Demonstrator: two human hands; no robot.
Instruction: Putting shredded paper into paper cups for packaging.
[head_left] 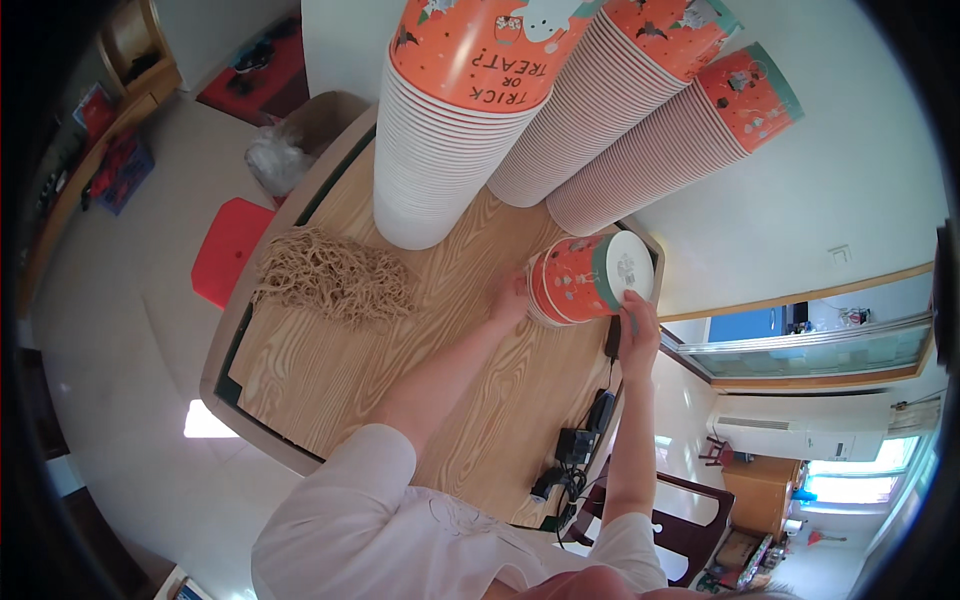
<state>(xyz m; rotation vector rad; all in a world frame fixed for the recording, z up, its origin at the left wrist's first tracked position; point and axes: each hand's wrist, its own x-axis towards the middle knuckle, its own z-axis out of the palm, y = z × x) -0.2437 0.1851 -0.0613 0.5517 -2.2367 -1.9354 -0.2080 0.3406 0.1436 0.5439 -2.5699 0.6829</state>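
A short nested set of orange paper cups (575, 279) with green bands and Halloween pictures lies between my hands over the table. Its white base faces right, and its rims face left. My left hand (511, 296), slightly blurred, grips the rim end. At the base end, my right hand (638, 330) holds the lower edge, thumb and fingers against the cup. Behind them rise three tall stacks of matching upside-down cups: a left stack (450, 140), a middle stack (592, 100) and a right stack (655, 150).
Shredded brown paper (335, 277) lies on the left of the wood-grain table (450, 390). Black adapters and cables (575, 445) sit by the near right edge. Beyond the left edge are a red stool (228, 250) and a bin with a plastic bag (280, 158). A dark chair (690, 520) stands at right.
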